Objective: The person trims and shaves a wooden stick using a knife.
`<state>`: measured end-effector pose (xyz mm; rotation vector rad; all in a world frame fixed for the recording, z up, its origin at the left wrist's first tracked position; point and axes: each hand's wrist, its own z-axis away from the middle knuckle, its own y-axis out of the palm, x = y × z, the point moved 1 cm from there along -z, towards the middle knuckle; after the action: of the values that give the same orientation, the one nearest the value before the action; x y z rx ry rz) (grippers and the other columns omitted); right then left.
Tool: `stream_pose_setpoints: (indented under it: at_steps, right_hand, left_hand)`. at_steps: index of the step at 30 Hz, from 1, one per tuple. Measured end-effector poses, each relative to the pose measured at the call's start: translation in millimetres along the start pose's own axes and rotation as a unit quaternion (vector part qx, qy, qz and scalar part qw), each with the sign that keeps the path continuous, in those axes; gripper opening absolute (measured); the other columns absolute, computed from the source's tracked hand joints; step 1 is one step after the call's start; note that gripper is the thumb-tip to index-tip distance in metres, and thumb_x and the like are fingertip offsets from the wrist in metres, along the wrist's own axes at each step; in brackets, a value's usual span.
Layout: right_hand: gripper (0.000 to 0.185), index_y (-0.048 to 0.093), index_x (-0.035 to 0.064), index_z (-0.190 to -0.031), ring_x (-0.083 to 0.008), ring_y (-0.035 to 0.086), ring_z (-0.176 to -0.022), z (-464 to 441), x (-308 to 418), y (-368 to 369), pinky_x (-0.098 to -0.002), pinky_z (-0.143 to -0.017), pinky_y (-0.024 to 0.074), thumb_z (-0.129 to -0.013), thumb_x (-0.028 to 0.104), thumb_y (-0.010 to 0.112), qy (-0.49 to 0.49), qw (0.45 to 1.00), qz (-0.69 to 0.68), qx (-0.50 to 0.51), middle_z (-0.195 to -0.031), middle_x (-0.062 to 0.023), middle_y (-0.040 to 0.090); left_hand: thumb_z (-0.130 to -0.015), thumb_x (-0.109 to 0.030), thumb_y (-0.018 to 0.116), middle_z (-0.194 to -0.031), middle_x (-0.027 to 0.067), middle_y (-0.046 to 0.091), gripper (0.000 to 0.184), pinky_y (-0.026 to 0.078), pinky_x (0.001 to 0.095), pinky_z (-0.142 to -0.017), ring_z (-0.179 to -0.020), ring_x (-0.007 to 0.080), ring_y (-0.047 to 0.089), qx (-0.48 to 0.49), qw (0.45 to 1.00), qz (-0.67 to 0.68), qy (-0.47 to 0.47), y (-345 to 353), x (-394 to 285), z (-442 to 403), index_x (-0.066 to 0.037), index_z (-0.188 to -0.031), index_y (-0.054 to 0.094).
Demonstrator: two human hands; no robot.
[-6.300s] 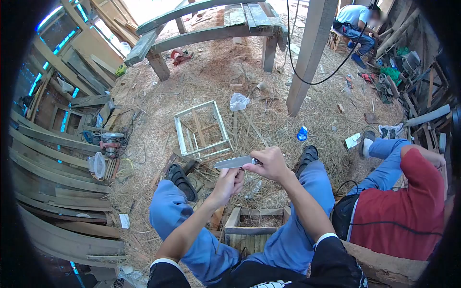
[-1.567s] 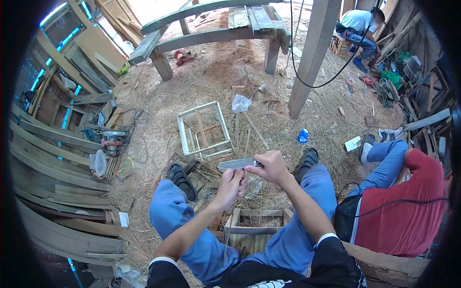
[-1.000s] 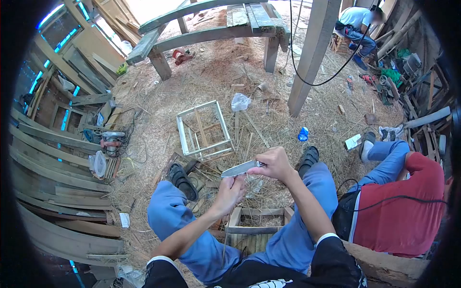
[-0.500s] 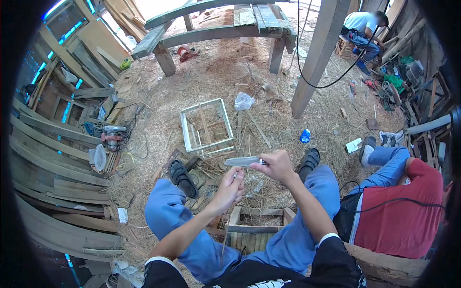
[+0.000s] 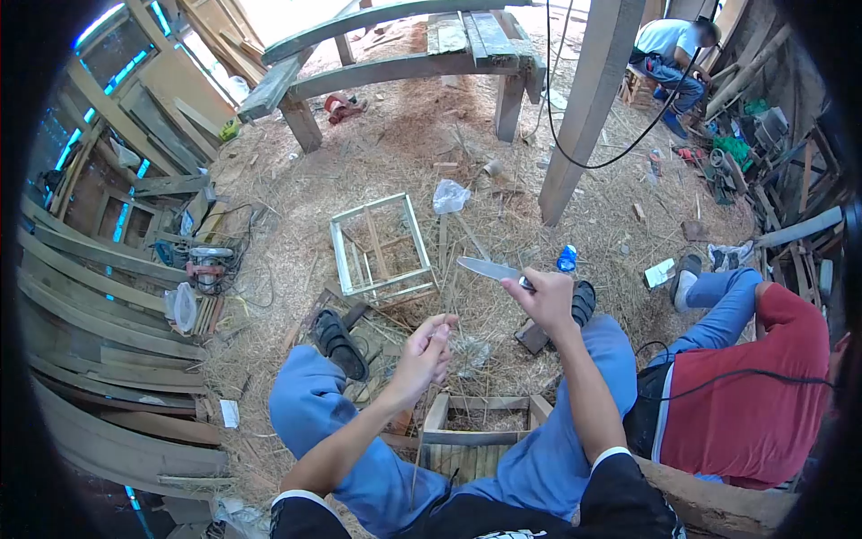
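My right hand (image 5: pixel 545 298) is closed around the handle of a knife (image 5: pixel 489 268), its pale blade pointing left and slightly up. Lower and to the left, my left hand (image 5: pixel 425 357) is closed in a pinch. A thin strip (image 5: pixel 417 467) runs down from below that hand toward my lap, lying along its line; its upper part is hidden by the fingers and wrist. The blade is apart from the left hand. Between my legs stands a low slatted wooden piece (image 5: pixel 476 438) with an open frame top.
A small wooden frame (image 5: pixel 338 247) lies on the straw-strewn floor ahead. A circular saw (image 5: pixel 208 268) is at left, a post (image 5: pixel 588 126) and hanging cable at right. A person in a red shirt (image 5: pixel 741 400) sits close on my right; another person (image 5: pixel 669 58) sits farther back.
My right hand has moved right with the knife, and the blade has left the spot above my left fingertips. My left hand has stayed nearly in place, slightly lower.
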<state>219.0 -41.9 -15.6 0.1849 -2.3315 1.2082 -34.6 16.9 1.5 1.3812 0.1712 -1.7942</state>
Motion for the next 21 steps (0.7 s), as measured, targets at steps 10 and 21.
stream_pose_setpoints:
  at_steps: [10,21]
  right_hand:
    - [0.048,0.06,0.0096,-0.061,-0.0297,0.056,-0.045,0.8,39.0,22.5,-0.0397,-0.047,0.0414,-0.079,0.051,0.076,-0.172,0.971,-0.143,0.08,-0.049,-0.011,0.054]
    - [0.05,0.063,0.0088,-0.061,-0.0267,0.052,-0.044,-5.3,22.9,9.9,-0.0376,-0.046,0.0378,-0.071,0.055,0.081,-0.176,0.978,-0.111,0.029,-0.049,-0.0089,0.054]
  left_hand:
    - [-0.106,-0.02,0.045,-0.067,-0.0033,0.045,0.022,0.03,0.0217,-0.042,-0.047,0.0027,0.035,-0.02,0.996,-0.065,0.065,6.5,9.1,-16.8,-0.003,-0.115,0.058]
    - [-0.106,-0.016,0.045,-0.067,-0.0024,0.049,0.019,0.031,0.0216,-0.043,-0.05,0.0021,0.041,-0.035,0.979,-0.174,0.1,28.5,-10.4,9.0,-0.002,-0.102,0.057]
